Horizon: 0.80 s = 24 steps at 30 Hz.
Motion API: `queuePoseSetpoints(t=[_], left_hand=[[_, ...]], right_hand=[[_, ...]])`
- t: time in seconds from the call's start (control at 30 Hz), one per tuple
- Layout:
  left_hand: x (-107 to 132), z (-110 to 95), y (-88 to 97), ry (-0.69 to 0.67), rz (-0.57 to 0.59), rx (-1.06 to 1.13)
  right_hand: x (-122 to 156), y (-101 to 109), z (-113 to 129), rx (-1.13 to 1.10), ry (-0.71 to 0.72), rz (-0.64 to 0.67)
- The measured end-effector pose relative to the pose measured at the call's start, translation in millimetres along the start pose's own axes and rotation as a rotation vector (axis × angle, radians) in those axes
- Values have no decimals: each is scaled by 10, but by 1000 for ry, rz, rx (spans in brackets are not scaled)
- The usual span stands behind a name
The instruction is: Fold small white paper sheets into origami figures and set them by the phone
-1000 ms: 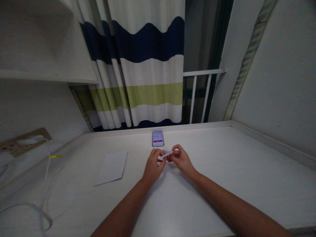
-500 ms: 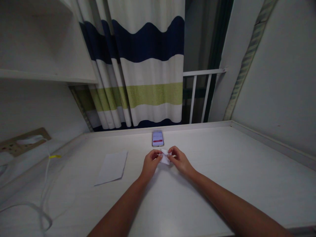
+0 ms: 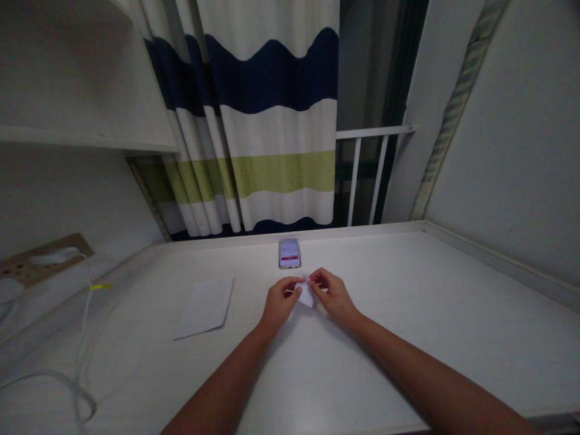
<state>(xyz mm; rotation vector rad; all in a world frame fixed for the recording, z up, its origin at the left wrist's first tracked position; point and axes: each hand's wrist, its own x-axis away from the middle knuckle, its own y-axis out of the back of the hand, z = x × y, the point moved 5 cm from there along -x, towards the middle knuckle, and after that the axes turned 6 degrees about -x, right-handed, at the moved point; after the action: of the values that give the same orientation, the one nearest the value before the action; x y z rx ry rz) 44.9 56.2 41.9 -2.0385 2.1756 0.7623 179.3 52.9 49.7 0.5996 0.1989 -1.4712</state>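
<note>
My left hand [image 3: 278, 302] and my right hand [image 3: 333, 295] meet over the middle of the white desk [image 3: 408, 338]. Both pinch a small folded white paper [image 3: 305, 294] between thumb and fingers, just above the desk surface. The paper hangs with a corner pointing down between the hands. A phone [image 3: 290, 253] with a lit screen lies flat just beyond the hands. A larger folded white sheet [image 3: 206, 306] lies on the desk to the left of my left hand.
A striped white, blue and green curtain [image 3: 267, 121] hangs behind the desk, beside a white railing [image 3: 362, 175]. A white cable [image 3: 84, 338] with a yellow tag runs along the left. A shelf [image 3: 81, 142] juts out at upper left.
The small paper, held as a thin flat strip a second ago, has been turned and opened up between my fingers; it now shows a broader face with a corner down. My hands moved slightly closer.
</note>
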Motion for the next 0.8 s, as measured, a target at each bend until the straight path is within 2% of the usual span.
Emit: queuePoseSetpoints(t=[0.27, 0.43, 0.7, 0.8], left_hand=[[24, -57, -5, -89, -33, -139], [21, -36, -16, -109, -33, -181], [51, -72, -39, -111, 29, -104], [48, -69, -43, -90, 48, -71]], right_hand=[[18, -23, 46, 54, 51, 34], [24, -41, 113, -16, 53, 81], [-50, -47, -99, -300, -98, 62], [-72, -69, -156, -360, -176, 92]])
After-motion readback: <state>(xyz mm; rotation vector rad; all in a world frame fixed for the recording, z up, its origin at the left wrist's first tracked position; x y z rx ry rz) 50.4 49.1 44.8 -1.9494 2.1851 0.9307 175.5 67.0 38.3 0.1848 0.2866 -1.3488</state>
